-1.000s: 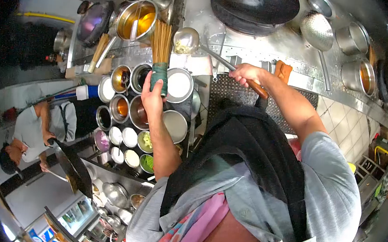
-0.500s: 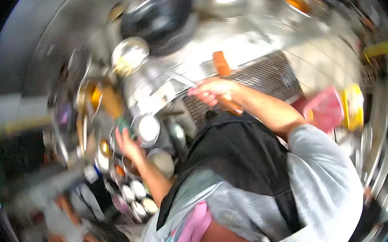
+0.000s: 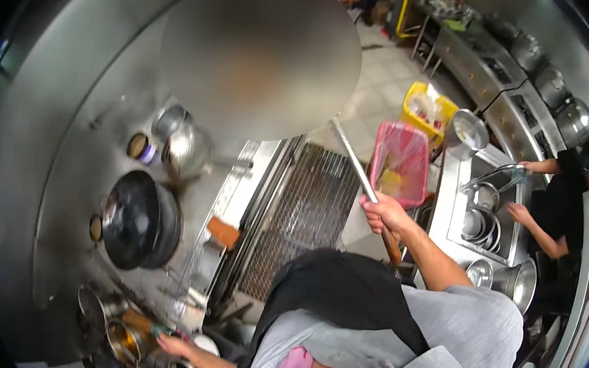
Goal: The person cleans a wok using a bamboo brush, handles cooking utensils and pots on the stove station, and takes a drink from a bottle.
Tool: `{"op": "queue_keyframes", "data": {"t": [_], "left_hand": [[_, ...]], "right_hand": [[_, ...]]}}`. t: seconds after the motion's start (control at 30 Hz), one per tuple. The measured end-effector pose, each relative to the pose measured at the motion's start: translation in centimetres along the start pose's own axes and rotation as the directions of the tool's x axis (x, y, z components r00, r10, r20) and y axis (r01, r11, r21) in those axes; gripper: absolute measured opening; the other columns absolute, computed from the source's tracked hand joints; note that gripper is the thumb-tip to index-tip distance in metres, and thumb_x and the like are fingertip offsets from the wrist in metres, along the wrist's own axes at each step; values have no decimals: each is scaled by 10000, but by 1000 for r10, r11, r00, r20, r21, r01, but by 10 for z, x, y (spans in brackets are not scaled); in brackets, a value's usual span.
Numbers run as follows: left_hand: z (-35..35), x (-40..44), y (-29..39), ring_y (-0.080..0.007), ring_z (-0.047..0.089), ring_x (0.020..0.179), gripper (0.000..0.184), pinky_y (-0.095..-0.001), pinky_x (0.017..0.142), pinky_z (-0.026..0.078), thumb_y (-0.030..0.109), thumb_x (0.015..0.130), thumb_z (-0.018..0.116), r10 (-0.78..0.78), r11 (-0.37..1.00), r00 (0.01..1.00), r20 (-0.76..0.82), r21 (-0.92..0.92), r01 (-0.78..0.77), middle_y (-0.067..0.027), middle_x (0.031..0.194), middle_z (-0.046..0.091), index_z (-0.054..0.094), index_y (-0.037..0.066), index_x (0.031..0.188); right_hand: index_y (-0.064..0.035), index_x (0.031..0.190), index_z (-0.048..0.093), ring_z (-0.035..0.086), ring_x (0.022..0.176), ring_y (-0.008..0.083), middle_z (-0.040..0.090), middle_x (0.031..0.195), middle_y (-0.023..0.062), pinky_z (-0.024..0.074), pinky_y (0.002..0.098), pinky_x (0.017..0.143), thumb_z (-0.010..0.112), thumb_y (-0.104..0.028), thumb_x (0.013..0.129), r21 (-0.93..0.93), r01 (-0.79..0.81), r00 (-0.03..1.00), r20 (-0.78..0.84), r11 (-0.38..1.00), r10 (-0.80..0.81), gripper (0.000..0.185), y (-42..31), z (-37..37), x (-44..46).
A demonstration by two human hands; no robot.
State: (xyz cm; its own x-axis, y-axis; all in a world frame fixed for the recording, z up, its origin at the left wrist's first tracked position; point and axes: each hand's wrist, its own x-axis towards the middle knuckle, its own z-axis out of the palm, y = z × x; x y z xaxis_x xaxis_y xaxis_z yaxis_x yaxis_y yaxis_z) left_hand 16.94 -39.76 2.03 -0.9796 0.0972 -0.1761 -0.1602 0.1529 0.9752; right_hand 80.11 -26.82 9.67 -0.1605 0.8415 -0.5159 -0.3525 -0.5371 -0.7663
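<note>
Gripping a ladle [image 3: 355,160] by its wooden handle, the closed right hand [image 3: 385,214] was beyond the front edge of the surface [image 3: 201,200]; the left hand [image 3: 173,345] curled around a brush [image 3: 139,321] beside a pot [image 3: 123,341].

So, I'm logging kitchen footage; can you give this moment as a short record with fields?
left hand: at the green-bound end of a bamboo brush; grip unclear
right hand: gripping a wooden-handled metal tool; far end hidden by blur
left side: black wok on steel surface
beyond right hand: pink container, yellow container
right side: person in black beside sink
</note>
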Motion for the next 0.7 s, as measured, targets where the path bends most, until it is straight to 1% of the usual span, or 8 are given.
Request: {"op": "queue_keyframes", "data": {"t": [0.07, 0.17, 0.23, 0.3, 0.33, 0.43, 0.57, 0.7], "left_hand": [[17, 4, -5, -185, 498, 539, 520, -272, 385, 362, 316, 872, 586, -14, 999, 1000, -27, -44, 13, -124, 949, 602, 465, 86, 1322], [29, -6, -2, -188, 489, 512, 536, -270, 364, 336, 314, 868, 592, 36, 997, 998, -45, -70, -39, -135, 923, 599, 455, 88, 1335], [37, -16, 1, -190, 485, 499, 544, -268, 355, 323, 313, 864, 596, 50, 995, 998, -41, -85, -53, -140, 904, 598, 453, 90, 1339], [38, -18, -1, -189, 480, 488, 559, -271, 353, 308, 310, 858, 599, -11, 997, 1000, -28, -82, 9, -145, 866, 597, 446, 81, 1344], [37, -10, -7, -188, 474, 480, 557, -276, 351, 297, 311, 850, 602, -16, 997, 1000, -7, -73, 15, -137, 837, 595, 451, 89, 1339], [36, -3, -12, -185, 482, 502, 557, -265, 359, 279, 313, 848, 601, -50, 995, 999, -3, -82, 49, -121, 880, 594, 443, 122, 1347], [34, -5, -15, -202, 520, 667, 574, -316, 474, 353, 331, 854, 604, -104, 993, 995, 3, 50, 104, -70, 1087, 593, 419, 173, 1374], [35, 23, -55, -198, 498, 584, 613, -288, 390, 316, 315, 872, 602, -147, 987, 989, 11, 71, 145, -92, 1048, 602, 367, 160, 1416]], "right_hand": [[-95, 1018, 475, 359, 419, 80, 381, 593, -32, 327, 252, 373, 549, -151, 895, -28, 80, 983, -163, 996, -83, 154, 20, -35, 5], [-45, 1022, 496, 521, 464, 136, 559, 659, 50, 412, 296, 398, 553, -141, 880, -387, 108, 781, -537, 916, -319, 181, 74, -108, 48], [47, 990, 535, 653, 737, 401, 649, 820, 254, 530, 454, 667, 540, -150, 833, -799, -254, 511, -590, 546, -626, 252, 102, -155, 79], [95, 998, 569, 595, 986, 466, 612, 972, 344, 485, 468, 864, 549, -180, 817, -602, -417, 640, -726, 681, -250, 329, 43, -128, 50], [85, 1036, 585, 599, 1006, 445, 613, 1012, 330, 493, 457, 865, 542, -193, 826, -656, -544, 592, -742, 523, -315, 351, 88, -211, 106], [69, 1082, 562, 603, 1000, 442, 627, 996, 313, 496, 454, 865, 534, -211, 842, -664, -601, 572, -746, 445, -341, 370, 88, -211, 114], [35, 1088, 544, 610, 979, 439, 633, 962, 307, 490, 472, 852, 548, -207, 834, -699, -513, 527, -715, 499, -461, 351, 62, -145, 114], [-5, 1126, 529, 630, 901, 429, 602, 1009, 330, 493, 478, 781, 545, -226, 864, -779, -180, 593, -574, 601, -565, 343, -16, -32, 113]]}}
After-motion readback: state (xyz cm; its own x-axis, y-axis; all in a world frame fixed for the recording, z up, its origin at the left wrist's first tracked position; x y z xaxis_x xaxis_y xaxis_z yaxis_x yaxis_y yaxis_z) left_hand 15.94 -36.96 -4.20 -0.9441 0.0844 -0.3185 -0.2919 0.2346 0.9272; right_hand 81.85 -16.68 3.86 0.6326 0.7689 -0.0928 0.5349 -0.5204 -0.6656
